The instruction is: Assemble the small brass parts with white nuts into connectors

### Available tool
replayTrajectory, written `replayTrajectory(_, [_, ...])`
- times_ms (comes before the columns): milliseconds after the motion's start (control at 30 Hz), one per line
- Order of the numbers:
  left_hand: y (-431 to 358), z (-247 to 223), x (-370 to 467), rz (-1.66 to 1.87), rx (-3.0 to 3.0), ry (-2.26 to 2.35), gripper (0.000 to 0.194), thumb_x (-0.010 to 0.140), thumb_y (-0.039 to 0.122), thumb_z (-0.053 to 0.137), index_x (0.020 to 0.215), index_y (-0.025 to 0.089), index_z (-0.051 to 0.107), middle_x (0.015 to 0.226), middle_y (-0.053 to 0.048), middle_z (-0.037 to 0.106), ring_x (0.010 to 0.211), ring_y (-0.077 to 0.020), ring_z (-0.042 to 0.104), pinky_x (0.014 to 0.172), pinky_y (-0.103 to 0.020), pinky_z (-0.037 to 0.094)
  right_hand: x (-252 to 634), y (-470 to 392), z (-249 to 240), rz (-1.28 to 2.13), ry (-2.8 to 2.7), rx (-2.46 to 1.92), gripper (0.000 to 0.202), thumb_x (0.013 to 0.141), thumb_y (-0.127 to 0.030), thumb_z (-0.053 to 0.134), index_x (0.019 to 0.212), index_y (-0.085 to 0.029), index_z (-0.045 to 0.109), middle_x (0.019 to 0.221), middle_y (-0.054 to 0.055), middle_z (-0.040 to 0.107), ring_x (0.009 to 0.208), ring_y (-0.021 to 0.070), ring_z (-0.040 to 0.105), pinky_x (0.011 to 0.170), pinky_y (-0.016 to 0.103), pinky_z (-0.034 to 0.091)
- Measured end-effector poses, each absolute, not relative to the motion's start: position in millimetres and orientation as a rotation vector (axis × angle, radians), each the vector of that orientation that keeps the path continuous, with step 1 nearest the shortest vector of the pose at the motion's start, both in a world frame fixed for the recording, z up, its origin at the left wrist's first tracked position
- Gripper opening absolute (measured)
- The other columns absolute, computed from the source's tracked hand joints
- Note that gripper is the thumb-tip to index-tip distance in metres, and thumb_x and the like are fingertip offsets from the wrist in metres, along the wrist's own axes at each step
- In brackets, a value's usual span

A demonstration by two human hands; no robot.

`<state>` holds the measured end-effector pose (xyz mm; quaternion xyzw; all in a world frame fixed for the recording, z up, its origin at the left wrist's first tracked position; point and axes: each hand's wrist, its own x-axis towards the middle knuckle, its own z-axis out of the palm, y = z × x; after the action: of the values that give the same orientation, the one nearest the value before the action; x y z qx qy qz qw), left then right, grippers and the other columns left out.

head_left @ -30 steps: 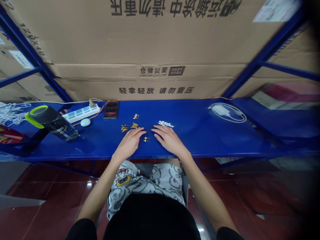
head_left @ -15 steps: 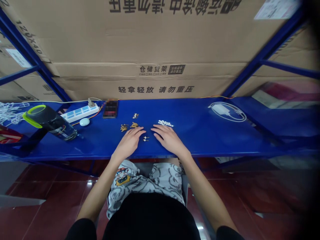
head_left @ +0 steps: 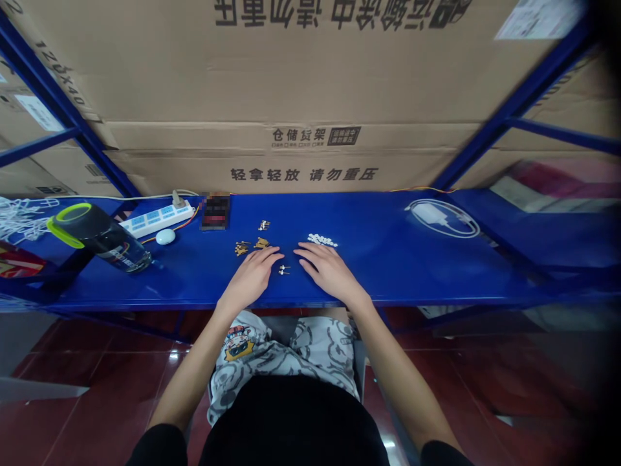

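My left hand [head_left: 248,277] rests on the blue shelf [head_left: 373,223], fingers stretched out, holding nothing. Just beyond its fingertips lie two small heaps of brass-coloured pieces, a screw-like one [head_left: 241,248] and a more compact one [head_left: 262,243]. My right hand [head_left: 330,273] lies opposite with its fingers extended and apart. Its fingertips are close to a cluster of small white pieces [head_left: 320,239], partly hidden by the hand. Between the hands are a few small white-and-metal pieces [head_left: 284,270]. More such pieces [head_left: 264,225] sit further back.
A dark bottle [head_left: 104,236] with a lime handle lies at the left, beside a white power strip [head_left: 158,220], a white rounded object [head_left: 165,237] and a pixelated dark item [head_left: 215,212]. A white charger with cable [head_left: 431,213] is at right. Cardboard [head_left: 301,84] stands behind.
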<state>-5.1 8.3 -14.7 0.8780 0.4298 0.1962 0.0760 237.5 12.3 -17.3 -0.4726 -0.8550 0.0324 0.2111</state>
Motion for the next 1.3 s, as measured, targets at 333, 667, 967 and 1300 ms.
replayTrajectory(333, [8.0, -14.3, -4.9, 0.588, 2.635, 1.286, 0.047, 0.099, 0.005, 0.036, 0.139, 0.021, 0.054, 0.153, -0.006, 0.051, 0.142, -0.0216, 0.046, 0.119, -0.043, 0.038, 237.4, 12.1, -17.3, 0.091, -2.379, -1.328, 0.041, 0.105, -0.032, 0.037, 0.137, -0.026, 0.062, 0.146, 0.008, 0.059, 0.137, 0.0264, 0.052, 0.114, 0.051, 0.041])
replayTrajectory(667, [8.2, -14.6, -4.7, 0.588, 2.629, 1.288, 0.048, 0.098, 0.005, 0.035, 0.139, 0.022, 0.054, 0.153, -0.006, 0.05, 0.142, -0.0213, 0.046, 0.118, -0.044, 0.038, 237.5, 12.6, -17.9, 0.079, -2.374, -1.322, 0.041, 0.105, -0.032, 0.037, 0.137, -0.027, 0.062, 0.146, 0.007, 0.059, 0.137, 0.0258, 0.052, 0.113, 0.051, 0.042])
replayTrajectory(967, [8.1, -14.3, -5.0, 0.586, 2.633, 1.296, 0.046, 0.1, 0.006, 0.036, 0.139, 0.021, 0.054, 0.154, -0.006, 0.049, 0.142, -0.0219, 0.045, 0.119, -0.043, 0.038, 235.7, 8.9, -11.8, 0.106, -2.363, -1.315, 0.043, 0.105, -0.033, 0.038, 0.144, -0.027, 0.056, 0.147, 0.008, 0.058, 0.136, 0.0257, 0.052, 0.114, 0.051, 0.041])
replayTrajectory(1300, [7.4, -13.6, -5.2, 0.572, 2.659, 1.285, 0.043, 0.104, 0.01, 0.032, 0.14, 0.021, 0.053, 0.155, -0.007, 0.048, 0.145, -0.0207, 0.043, 0.12, -0.043, 0.036, 237.4, 11.9, -17.1, 0.121, -2.41, -1.325, 0.041, 0.105, -0.043, 0.042, 0.138, -0.028, 0.061, 0.151, 0.006, 0.055, 0.14, 0.0265, 0.049, 0.117, 0.052, 0.036])
